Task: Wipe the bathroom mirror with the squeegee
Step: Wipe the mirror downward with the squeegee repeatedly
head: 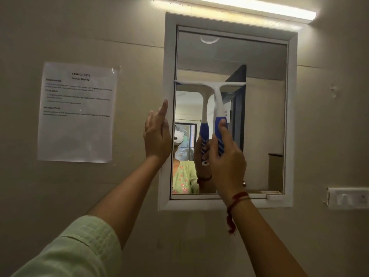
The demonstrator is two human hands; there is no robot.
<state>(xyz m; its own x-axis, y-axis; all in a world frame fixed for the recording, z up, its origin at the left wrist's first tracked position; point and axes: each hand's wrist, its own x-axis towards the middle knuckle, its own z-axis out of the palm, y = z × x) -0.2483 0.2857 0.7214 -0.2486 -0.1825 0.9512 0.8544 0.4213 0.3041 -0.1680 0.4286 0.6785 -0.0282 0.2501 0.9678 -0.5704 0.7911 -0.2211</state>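
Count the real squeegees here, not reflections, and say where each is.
1. The squeegee is in the right hand, blade against the upper-left mirror. The second one visible is only its reflection.

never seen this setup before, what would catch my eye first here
The white-and-blue squeegee stands out, its blade across the left half of the mirror, gripped at the blue handle by the right hand. The left hand lies flat on the mirror's white frame. A printed sheet is taped to the wall at left.
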